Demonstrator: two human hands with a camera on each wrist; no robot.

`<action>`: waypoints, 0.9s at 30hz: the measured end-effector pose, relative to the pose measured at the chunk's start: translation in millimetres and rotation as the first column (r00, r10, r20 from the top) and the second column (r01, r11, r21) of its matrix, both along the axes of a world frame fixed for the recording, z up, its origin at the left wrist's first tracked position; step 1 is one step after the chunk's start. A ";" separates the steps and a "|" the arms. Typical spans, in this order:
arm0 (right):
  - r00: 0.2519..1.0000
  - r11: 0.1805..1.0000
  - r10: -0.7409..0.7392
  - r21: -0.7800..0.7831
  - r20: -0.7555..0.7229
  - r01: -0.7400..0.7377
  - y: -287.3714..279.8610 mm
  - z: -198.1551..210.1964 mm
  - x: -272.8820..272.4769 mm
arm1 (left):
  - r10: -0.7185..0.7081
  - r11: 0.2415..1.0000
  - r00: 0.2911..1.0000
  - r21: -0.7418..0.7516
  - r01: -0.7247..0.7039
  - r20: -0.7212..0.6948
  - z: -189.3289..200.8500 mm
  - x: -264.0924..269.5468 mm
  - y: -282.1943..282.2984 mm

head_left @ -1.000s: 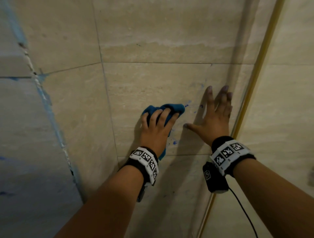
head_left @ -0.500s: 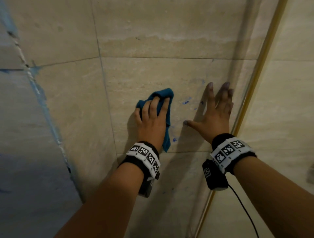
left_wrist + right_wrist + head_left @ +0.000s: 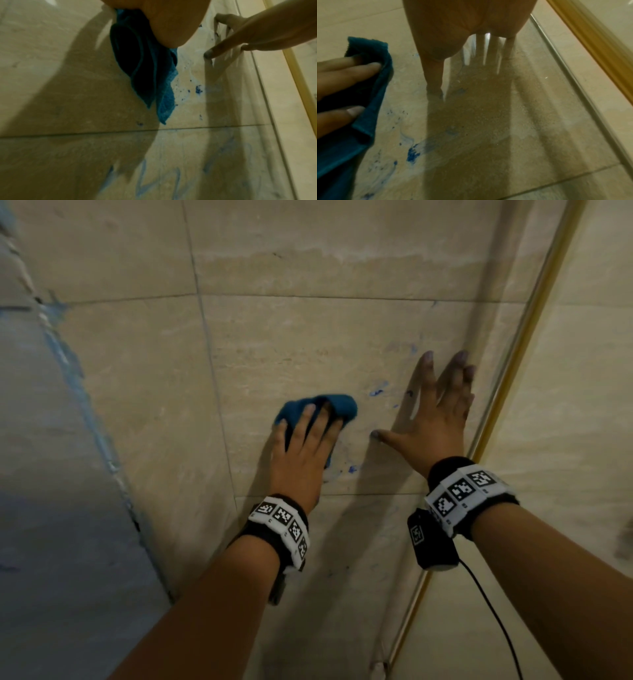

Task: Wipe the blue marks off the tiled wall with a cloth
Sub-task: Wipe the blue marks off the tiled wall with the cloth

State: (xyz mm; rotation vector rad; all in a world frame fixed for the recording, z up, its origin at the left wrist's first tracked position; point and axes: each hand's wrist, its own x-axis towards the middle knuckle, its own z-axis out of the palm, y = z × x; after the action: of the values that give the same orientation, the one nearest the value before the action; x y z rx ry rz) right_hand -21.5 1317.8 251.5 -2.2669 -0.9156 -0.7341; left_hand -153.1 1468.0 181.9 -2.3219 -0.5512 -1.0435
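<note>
On the beige tiled wall [image 3: 308, 344] my left hand [image 3: 308, 440] presses a teal cloth [image 3: 337, 404] with straight, spread fingers. The cloth bunches past the fingertips and hangs below the palm [image 3: 164, 94]. Blue marks lie just right of the cloth: one smear [image 3: 376, 392] above and one blot [image 3: 352, 469] below, with the blot [image 3: 198, 90] and specks close to the cloth's hanging tail. My right hand [image 3: 435, 419] lies flat on the wall to the right, fingers spread, thumb pointing at the cloth. From the right wrist the cloth [image 3: 373, 94] and a blue blot [image 3: 412, 154] show.
A gold trim strip [image 3: 507, 378] runs diagonally along the wall's right edge, close to my right hand. A grey-blue wall [image 3: 51, 508] meets the tiles on the left. Faint blue smears [image 3: 142, 175] cover the tile below. A black cable [image 3: 493, 604] hangs from my right wrist.
My left hand slid the cloth left and upward, away from my right thumb, then back a little to the right. The right hand stayed flat in place.
</note>
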 end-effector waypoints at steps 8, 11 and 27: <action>0.999 1.000 0.005 0.018 0.039 -0.006 -0.8 -10.2 -3.3 | -0.112 0.993 0.994 0.027 0.112 0.007 -7.6 4.8 -1.3; 0.999 1.000 -0.019 -0.004 0.031 0.019 -3.1 -25.8 -5.0 | -0.129 0.989 0.989 0.066 0.134 -0.075 -25.4 1.6 -1.7; 0.999 1.000 0.005 0.022 0.048 -0.006 -6.2 -39.2 2.4 | -0.189 0.976 0.978 0.097 0.197 -0.093 -44.6 8.9 -5.1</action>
State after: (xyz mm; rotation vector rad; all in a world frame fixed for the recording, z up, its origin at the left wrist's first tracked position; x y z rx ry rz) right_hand -19.2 1311.6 212.3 -2.2354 -0.9308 -0.7962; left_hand -144.1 1463.0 137.3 -2.3475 -0.2352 -1.0307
